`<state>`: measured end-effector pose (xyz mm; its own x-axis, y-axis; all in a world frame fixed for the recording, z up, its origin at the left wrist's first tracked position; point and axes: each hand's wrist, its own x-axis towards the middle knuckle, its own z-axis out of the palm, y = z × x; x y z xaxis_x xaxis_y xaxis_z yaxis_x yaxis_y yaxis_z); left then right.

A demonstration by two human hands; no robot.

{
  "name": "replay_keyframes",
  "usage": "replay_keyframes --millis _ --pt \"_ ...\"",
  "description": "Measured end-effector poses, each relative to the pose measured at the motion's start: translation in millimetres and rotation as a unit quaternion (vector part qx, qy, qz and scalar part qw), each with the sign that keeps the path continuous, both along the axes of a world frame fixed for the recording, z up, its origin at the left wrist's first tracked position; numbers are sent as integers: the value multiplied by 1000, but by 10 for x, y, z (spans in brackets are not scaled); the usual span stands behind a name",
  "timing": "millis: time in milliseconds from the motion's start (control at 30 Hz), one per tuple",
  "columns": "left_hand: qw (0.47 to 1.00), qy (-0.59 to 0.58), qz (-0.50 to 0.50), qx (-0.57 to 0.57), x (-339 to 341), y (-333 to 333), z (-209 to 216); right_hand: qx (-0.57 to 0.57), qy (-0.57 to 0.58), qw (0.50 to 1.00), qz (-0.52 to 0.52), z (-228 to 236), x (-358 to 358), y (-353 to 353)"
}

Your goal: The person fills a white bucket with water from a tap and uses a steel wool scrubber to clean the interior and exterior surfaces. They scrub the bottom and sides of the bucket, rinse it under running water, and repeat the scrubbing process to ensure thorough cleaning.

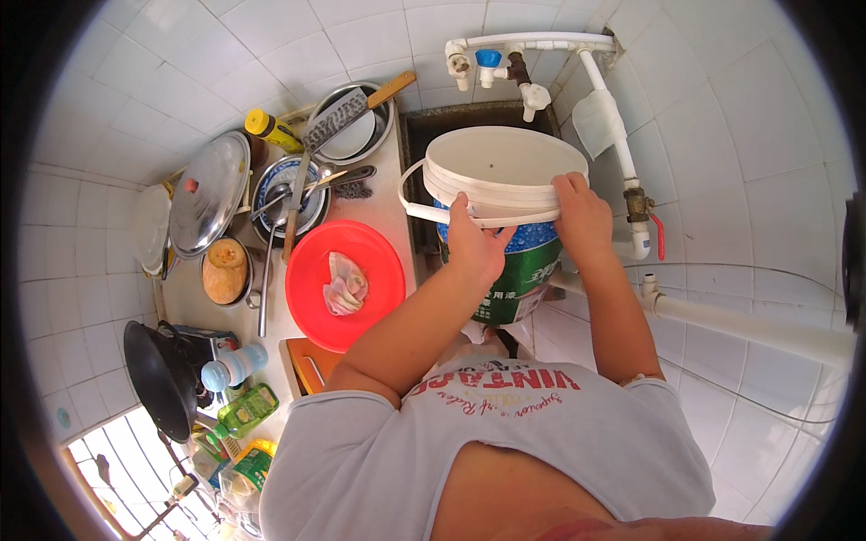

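Observation:
A large plastic bucket [514, 239] with a white rim and a green and blue printed side is held in front of me, at the near edge of the sink. My left hand [476, 245] grips it just below the rim, thumb up against the white band and fingers underneath. On the right side, my right hand [582, 212] is closed over the rim. The bucket's white handle [417, 209] hangs out to the left. Its mouth faces up, and the pale inner wall shows a small dark spot; the bottom is hidden.
White pipes with taps [532, 95] run above the dark sink [424, 135]. Left on the counter are a red basin [302, 288] holding pale pieces, a cleaver-like grater [338, 122], bowls, a pot lid [212, 194], a black wok [158, 379] and bottles. A red-handled valve [659, 236] is at right.

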<state>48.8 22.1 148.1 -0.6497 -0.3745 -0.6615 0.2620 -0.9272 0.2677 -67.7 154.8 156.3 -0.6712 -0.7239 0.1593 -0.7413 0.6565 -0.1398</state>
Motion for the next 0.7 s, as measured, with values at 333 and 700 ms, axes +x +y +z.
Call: replay_keyframes --millis 333,700 --pt "999 30 3 -42 -60 -44 85 -9 24 1000 -10 203 4 20" --pt "999 8 -43 -27 589 -150 -997 -29 -16 999 33 -501 642 195"
